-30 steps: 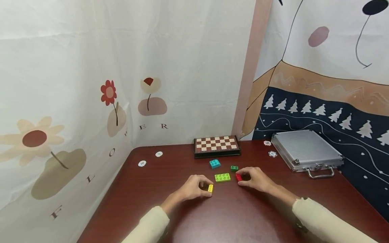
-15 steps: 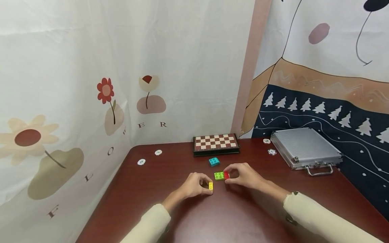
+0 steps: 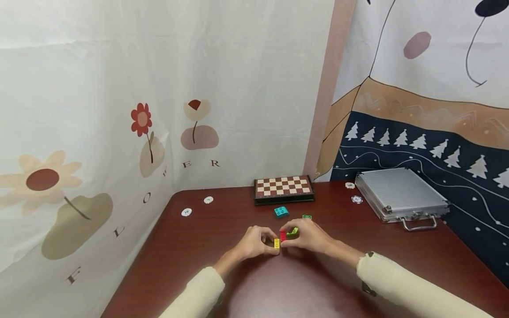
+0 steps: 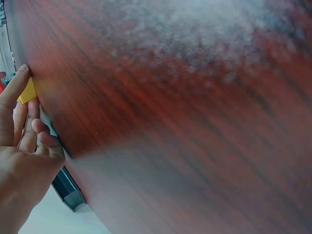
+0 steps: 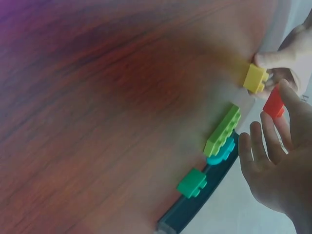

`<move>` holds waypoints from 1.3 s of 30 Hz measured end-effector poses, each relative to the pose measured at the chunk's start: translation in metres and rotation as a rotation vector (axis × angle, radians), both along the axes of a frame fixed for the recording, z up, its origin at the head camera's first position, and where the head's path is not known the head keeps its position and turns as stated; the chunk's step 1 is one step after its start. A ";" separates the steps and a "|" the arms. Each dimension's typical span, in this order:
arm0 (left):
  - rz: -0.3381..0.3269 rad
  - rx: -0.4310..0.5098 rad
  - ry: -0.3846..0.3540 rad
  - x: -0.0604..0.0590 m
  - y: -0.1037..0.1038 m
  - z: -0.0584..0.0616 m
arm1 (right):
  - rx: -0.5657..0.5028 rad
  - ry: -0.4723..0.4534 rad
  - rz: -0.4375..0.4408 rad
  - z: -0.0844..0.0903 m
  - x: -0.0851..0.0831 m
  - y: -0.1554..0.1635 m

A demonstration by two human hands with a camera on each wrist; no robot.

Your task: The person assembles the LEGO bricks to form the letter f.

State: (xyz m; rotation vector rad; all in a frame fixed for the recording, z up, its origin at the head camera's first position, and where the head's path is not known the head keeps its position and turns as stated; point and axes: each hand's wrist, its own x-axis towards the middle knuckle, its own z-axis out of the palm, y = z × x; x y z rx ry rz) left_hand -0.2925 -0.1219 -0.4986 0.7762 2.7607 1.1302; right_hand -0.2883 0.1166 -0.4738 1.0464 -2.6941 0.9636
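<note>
My left hand (image 3: 255,242) pinches a yellow toy brick (image 3: 276,243) between thumb and fingers, low over the table. Close on its right, my right hand (image 3: 309,235) pinches a red toy brick (image 3: 282,236). In the right wrist view a small gap shows between the yellow brick (image 5: 255,78) and the red brick (image 5: 274,103). Partly hidden behind the right hand lies a lime green brick (image 3: 293,231); the right wrist view shows it whole. A dark green brick (image 3: 306,217) peeks out past the right hand. Farther back sits a turquoise brick (image 3: 281,212).
A chessboard box (image 3: 284,191) stands at the table's back edge by the curtain. To the right lies a silver case (image 3: 402,194) with its handle toward me. White poker chips, such as one chip (image 3: 186,212) at left, lie near both back corners.
My right hand has carried the red brick leftward, past the lime green brick, until close beside the yellow one. My left hand has stayed almost still, holding the yellow brick.
</note>
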 end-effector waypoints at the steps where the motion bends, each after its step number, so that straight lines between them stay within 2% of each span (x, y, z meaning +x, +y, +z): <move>1: 0.000 0.004 -0.002 0.000 0.000 0.000 | -0.001 0.000 0.003 -0.001 0.001 -0.002; 9: 0.002 0.008 0.017 0.000 -0.001 -0.001 | -0.006 0.033 0.022 -0.008 0.000 -0.014; 17: -0.024 0.006 0.040 -0.001 -0.001 0.001 | -0.010 0.040 0.011 -0.011 -0.001 -0.019; 30: -0.025 -0.017 0.047 -0.001 -0.003 -0.001 | -0.030 -0.034 0.022 -0.009 -0.003 -0.027; 39: -0.053 0.010 0.041 -0.003 -0.005 0.000 | -0.055 -0.077 0.032 -0.009 -0.007 -0.026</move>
